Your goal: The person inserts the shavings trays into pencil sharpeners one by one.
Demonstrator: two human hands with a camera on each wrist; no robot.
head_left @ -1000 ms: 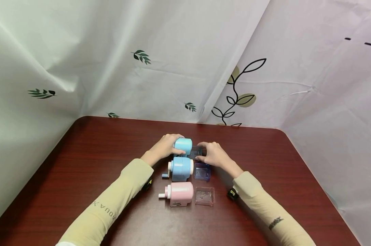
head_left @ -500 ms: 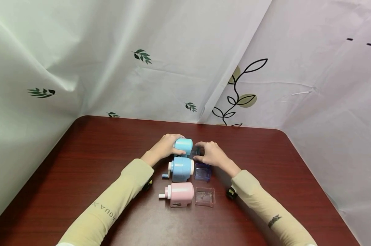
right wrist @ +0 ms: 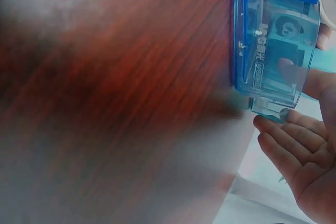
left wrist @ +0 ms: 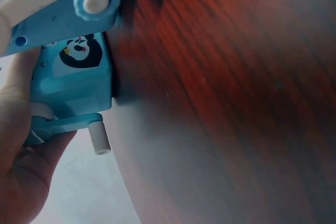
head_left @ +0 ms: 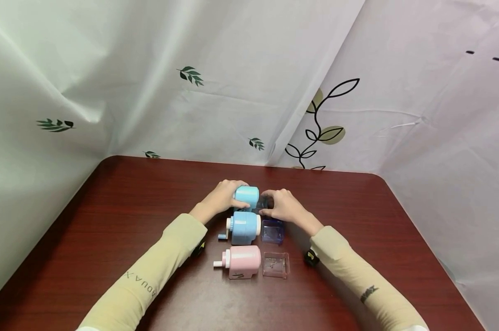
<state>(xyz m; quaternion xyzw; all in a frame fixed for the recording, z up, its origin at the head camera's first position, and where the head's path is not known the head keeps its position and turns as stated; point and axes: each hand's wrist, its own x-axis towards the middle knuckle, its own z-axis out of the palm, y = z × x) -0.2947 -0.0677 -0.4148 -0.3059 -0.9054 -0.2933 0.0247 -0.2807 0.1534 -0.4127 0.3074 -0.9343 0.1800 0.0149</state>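
In the head view my left hand grips the turquoise pencil sharpener from its crank side, thumb along its near side. The left wrist view shows its crank and a panda picture on the body. Opposite, my right hand pinches a small clear shavings drawer between thumb and fingers, close to the sharpener's right end. In the right wrist view the blue sharpener's drawer stands in front and partly covers the thumb and the pinched drawer.
Nearer the body stand a blue pencil sharpener with a clear bluish drawer at its right, then a pink pencil sharpener with a clear pinkish drawer holding small bits. A white patterned sheet hangs behind the table.
My right hand has shifted slightly left with the clear drawer, closer to the turquoise sharpener. My left hand and the other sharpeners have stayed in place.
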